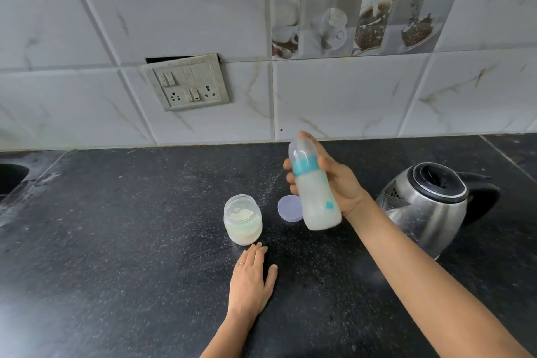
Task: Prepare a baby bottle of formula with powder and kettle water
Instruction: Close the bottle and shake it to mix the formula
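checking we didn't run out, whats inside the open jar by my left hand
The jar holds pale powder, filling roughly its lower part, seen through the open mouth and clear wall. Something pale lies on the powder, perhaps a scoop; I cannot tell. Its lid lies beside it.

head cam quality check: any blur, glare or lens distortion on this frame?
Head view: bottle in the right hand is smeared, looks like motion blur; jar, lid and left hand are sharp. Kettle steel shows bright reflections, not blown out. Wide-angle bending skews the tile lines and counter edge. Light is soft and even, with faint shadows.
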{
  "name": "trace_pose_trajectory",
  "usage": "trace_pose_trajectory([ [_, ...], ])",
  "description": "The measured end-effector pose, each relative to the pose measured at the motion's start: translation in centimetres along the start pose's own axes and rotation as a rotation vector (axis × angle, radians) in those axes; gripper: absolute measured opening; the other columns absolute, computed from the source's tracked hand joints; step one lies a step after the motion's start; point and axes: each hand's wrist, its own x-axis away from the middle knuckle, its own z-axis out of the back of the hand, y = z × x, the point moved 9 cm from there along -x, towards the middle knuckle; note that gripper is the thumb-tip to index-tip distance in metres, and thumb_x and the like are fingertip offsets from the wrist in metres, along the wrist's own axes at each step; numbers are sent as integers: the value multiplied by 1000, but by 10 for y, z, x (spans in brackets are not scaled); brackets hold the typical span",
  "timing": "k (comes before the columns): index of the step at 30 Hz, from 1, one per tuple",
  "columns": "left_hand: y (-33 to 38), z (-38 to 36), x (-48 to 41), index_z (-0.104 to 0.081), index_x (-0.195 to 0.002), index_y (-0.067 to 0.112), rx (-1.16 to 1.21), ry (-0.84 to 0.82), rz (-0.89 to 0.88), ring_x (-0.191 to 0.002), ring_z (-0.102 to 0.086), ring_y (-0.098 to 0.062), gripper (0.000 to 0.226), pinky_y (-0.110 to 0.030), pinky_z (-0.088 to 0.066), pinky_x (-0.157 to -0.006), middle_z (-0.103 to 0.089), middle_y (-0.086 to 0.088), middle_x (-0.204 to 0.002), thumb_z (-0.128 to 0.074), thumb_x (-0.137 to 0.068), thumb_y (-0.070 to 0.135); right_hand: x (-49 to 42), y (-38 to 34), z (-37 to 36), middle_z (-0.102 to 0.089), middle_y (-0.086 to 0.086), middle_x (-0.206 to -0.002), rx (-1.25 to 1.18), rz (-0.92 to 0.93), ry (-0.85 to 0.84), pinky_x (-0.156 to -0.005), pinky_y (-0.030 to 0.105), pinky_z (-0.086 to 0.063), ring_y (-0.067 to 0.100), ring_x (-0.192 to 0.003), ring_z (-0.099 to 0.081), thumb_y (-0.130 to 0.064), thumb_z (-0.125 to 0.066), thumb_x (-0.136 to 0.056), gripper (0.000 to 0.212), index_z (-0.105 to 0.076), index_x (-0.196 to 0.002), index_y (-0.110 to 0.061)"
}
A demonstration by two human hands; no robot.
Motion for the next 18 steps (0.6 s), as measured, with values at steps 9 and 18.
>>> trace_pose_trajectory([
  [9, 2, -2, -1, -53, -129, 14, -27, 9, 16, -132, -41, -17, 46, -32, -28, -114, -51, -2, -138, -50, -92, 41, 0, 19, 40, -59, 21, -106, -471, 47, 545, -68, 40, -60, 29, -92, -61, -34, -56, -93, 38, -49, -120, -8],
  [18, 4, 0, -2, -54, -128, 12, -13, 16, 17, -131, -43, -18, 45, -33, -28, -113, -52, -3, -137, -52, -92, 39, 4, 22, 36, -61, 20, -107, -258, -35, 381, -75, 40, -58, 29, -91, -64, -26, -71, -82, 63, -44, -138, -11],
])
